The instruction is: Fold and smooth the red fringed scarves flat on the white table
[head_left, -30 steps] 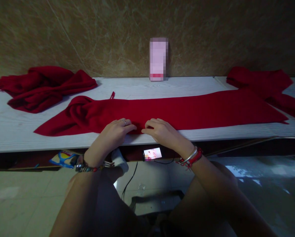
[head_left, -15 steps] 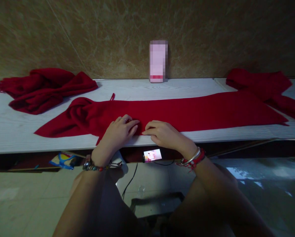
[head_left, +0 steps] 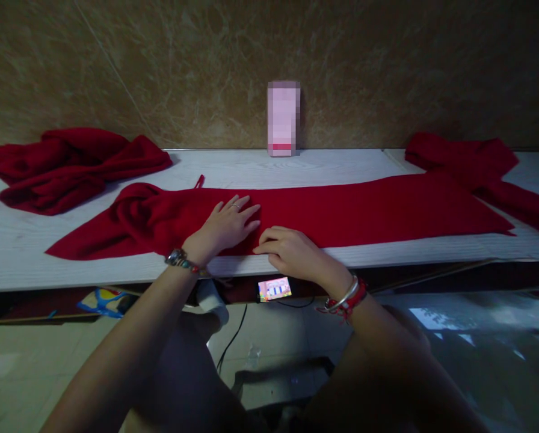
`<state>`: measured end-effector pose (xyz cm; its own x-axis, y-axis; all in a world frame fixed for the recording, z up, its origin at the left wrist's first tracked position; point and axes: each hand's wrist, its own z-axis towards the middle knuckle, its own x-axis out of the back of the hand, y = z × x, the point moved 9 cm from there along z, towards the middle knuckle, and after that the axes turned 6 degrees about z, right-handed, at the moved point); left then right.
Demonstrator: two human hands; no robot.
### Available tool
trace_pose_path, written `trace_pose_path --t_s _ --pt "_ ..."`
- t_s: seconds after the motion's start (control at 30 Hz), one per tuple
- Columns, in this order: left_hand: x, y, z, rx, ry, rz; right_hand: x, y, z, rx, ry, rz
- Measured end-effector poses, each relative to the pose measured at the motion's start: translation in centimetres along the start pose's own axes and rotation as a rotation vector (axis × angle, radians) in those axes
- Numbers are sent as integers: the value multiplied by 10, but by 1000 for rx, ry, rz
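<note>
A long piece of red cloth (head_left: 364,210) lies stretched along the white table, smooth on the right and bunched into folds on the left. My left hand (head_left: 230,224) rests on it palm down, fingers spread, with a ring and a beaded bracelet showing. Just to its right, the fingers of my right hand (head_left: 287,249) are pinched together at the cloth's near edge. A narrow red strip (head_left: 200,181) pokes out beyond the far edge of the cloth.
Crumpled red cloth (head_left: 75,168) lies at the back left, and another red piece (head_left: 463,156) at the back right. A pink phone-shaped object (head_left: 283,120), blurred, leans on the marbled wall. Below the table edge are a lit screen (head_left: 275,288) and a blue packet (head_left: 104,302).
My left hand has moved away from the near edge, further onto the cloth, and its fingers have spread. My right hand keeps its pinch at the edge. The view has shifted slightly.
</note>
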<state>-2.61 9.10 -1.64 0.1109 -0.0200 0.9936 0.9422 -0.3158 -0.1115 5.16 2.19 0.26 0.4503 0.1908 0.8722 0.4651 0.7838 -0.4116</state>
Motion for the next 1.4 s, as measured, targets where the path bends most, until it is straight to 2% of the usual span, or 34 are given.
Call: trace_pose_path --t_s 0.1,0.2,0.3,0.37,0.43,0.53,0.6,0.8,1.07,1.13,1.2,1.27,1.33,1.4 --pt "-11 -21 13 133 -52 -95 1 0 -1 12 17 30" --pt "-14 -42 15 280 -50 -131 0 0 -1 26 16 51" --pt "-4 -50 10 334 59 -121 0 1 -2 17 23 64" --pt "9 -44 5 283 191 -96 1 3 -2 6 34 81" --pt "19 -29 0 149 278 -100 1 5 -2 2 43 104" --pt "20 -4 -7 -62 242 -143 1 6 -2 4 50 129" --pt "17 2 -12 -83 195 -131 1 7 -1 4 54 132" --pt "18 -21 -20 210 165 15 2 6 -2 4 72 143" --pt "0 -68 -13 513 163 -61 1 6 -4 1 75 147" --pt "0 -73 -12 551 154 -61 1 6 -5 4 76 146" --pt "3 -66 -10 502 145 -51 1 5 -5 12 79 148" --pt "6 -46 -5 340 123 -52 1 5 -4 20 81 149" --pt "1 -22 2 121 29 -68 2 6 -4 20 88 148" --pt "-8 -7 4 -6 -83 -78 2 6 -4 19 93 150"
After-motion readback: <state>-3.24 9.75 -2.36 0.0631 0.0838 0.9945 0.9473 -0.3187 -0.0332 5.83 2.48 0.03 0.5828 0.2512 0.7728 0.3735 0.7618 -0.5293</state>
